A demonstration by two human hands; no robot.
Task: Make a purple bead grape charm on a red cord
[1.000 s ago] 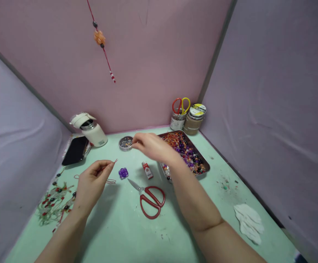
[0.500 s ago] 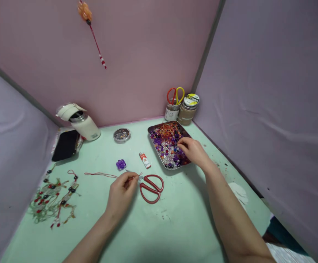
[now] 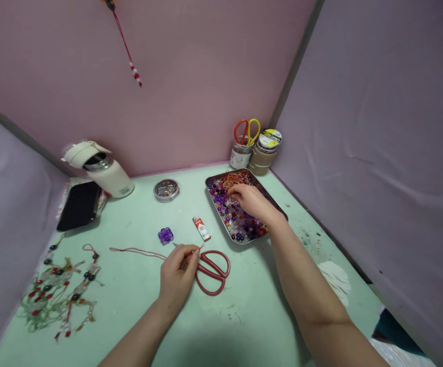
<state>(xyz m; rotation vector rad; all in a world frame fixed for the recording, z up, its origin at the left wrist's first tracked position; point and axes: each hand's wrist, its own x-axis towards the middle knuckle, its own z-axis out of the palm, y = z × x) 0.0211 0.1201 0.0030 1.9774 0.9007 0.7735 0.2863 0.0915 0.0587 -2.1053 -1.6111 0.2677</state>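
Observation:
My left hand (image 3: 179, 270) pinches a thin red cord (image 3: 139, 251), whose looped end trails left over the table and whose short ends stick out past the fingertips. Beneath and beside that hand lie red-handled scissors (image 3: 216, 272). My right hand (image 3: 250, 201) reaches into a metal tray (image 3: 221, 220) of mixed beads, fingertips bent together among purple beads near a tangle of orange cord (image 3: 234, 179); whether they hold a bead is too small to tell. A purple bead cluster (image 3: 165, 235) and a red and white lighter (image 3: 201, 229) lie between the hands and the back wall.
Beaded strings (image 3: 59, 290) lie at the left. Behind them are a dark phone (image 3: 79, 206) and a white bottle (image 3: 112, 176). A round container (image 3: 166, 189) stands at the back, with jars (image 3: 261, 157) behind the tray. A beaded cord (image 3: 124, 43) hangs on the wall.
My right hand has moved left and deeper over the tray, toward the orange cord. My left hand keeps its pinch on the red cord. The camera view has shifted slightly.

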